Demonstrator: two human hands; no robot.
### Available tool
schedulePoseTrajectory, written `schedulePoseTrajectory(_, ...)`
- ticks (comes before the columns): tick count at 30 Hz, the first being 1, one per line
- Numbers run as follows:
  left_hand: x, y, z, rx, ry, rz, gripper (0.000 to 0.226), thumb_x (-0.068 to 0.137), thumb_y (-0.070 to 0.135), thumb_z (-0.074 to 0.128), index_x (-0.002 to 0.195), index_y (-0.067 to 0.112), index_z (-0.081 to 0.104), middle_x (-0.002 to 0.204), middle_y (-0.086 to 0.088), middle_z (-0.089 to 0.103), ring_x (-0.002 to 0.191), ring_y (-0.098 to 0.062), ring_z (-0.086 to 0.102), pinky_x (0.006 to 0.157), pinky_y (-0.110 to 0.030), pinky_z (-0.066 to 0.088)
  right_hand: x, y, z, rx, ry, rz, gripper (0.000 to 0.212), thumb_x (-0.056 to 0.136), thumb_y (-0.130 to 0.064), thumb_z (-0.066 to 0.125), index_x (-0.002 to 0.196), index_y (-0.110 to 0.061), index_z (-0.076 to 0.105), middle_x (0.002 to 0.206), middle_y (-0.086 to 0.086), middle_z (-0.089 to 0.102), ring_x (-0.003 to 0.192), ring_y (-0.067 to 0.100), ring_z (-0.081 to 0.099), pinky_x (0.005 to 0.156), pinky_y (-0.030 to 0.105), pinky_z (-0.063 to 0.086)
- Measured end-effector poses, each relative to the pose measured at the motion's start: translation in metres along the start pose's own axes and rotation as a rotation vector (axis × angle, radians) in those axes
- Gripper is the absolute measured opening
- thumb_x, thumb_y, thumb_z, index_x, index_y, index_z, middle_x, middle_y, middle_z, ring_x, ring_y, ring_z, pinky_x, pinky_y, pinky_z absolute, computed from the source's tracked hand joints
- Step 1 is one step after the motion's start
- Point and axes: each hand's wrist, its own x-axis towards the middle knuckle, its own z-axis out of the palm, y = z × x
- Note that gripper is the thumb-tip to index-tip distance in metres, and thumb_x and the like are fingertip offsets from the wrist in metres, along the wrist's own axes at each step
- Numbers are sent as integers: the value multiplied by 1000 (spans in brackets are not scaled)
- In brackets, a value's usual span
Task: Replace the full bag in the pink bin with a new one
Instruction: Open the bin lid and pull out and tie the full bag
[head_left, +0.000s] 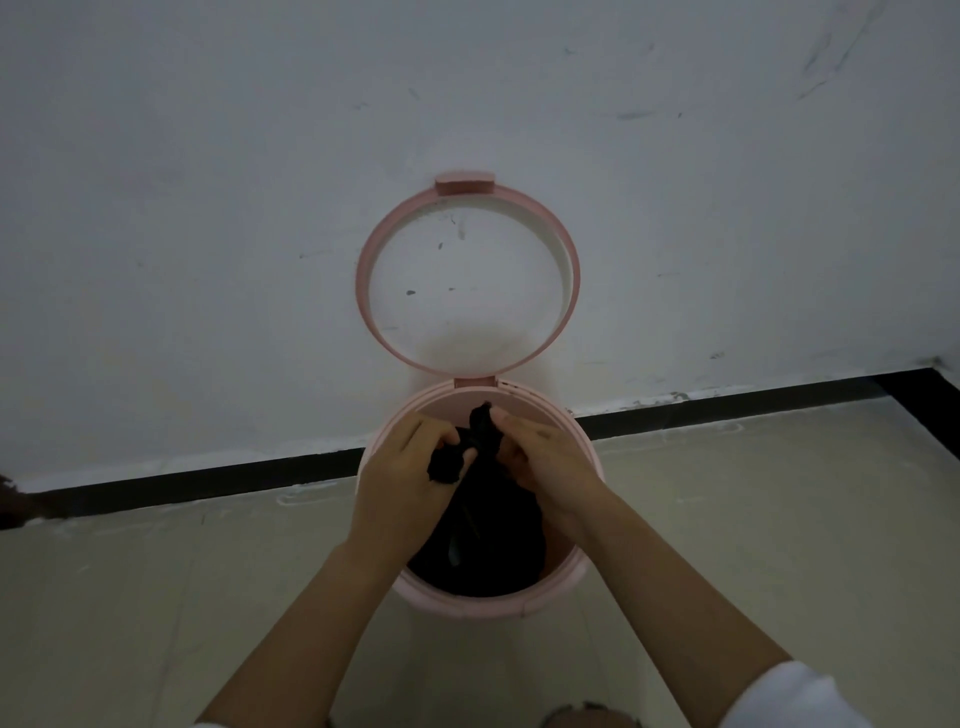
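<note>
The round pink bin (519, 605) stands on the floor against the wall, its pink ring lid (569, 270) swung up and leaning on the wall. A full black bag (483, 540) sits inside the bin, its top gathered into twisted ends. My left hand (402, 467) grips one twisted end at the left. My right hand (545, 457) grips the other end at the right, just above the bin's mouth. Both hands meet over the bag's neck. The bottom of the bag is hidden inside the bin.
A white scuffed wall (208, 208) rises right behind the bin, with a black skirting strip (208, 480) at its foot. Beige floor tiles (779, 519) spread to both sides. The wall corner lies at the far right.
</note>
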Motion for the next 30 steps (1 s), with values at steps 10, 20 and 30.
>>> schedulePoseTrajectory(10,2,13,-5,-389,-25,-495,14,81,24,71,94,22,76,86,13,72,82,2,66,80,-16,53,1,-5,1,325,-65,-207,21,92,-8,54,79,-17,66,78,-1,68,71,14,57,62,24,38)
schedulePoseTrajectory(20,-3,-7,-12,-383,-19,-740,14,83,20,70,70,17,72,63,1,68,58,-3,61,54,-9,44,-3,-4,-26,-266,-127,-336,21,96,-1,45,81,-15,45,70,0,58,54,11,45,52,20,35)
schedulePoseTrajectory(30,-16,-31,-21,-79,-161,-663,32,87,24,64,65,0,62,50,-7,50,48,-19,43,51,-30,31,-5,-4,-68,-1289,-79,-436,3,98,-21,40,100,-18,41,82,3,57,70,25,53,64,38,42)
